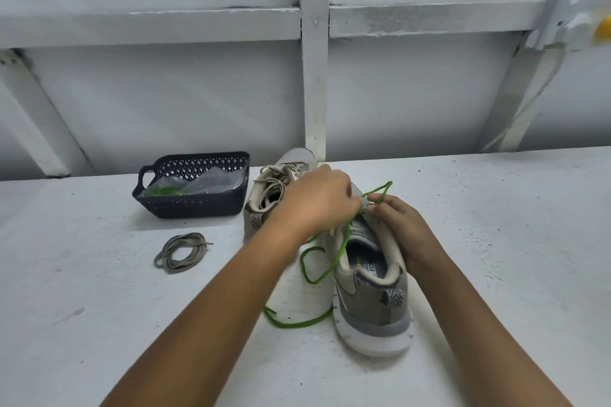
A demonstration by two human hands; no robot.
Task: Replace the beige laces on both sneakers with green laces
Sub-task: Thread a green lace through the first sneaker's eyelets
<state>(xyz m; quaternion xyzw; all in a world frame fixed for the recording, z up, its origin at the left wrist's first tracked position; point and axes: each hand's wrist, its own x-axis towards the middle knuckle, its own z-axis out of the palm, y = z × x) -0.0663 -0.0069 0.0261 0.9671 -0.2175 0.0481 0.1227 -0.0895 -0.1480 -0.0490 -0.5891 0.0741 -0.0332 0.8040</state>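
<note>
A: Nearest?
B: The near sneaker, grey mesh on a white sole, heel toward us, long axis running away. A green lace trails off its left side onto the white counter.

A: The hands?
B: The right hand has its fingers pinched on a green loop; the left hand looks closed on the lace too, though blur hides it.

A: Farther?
B: A coiled beige lace left, the far sneaker still laced beige, and a dark perforated basket.
</note>
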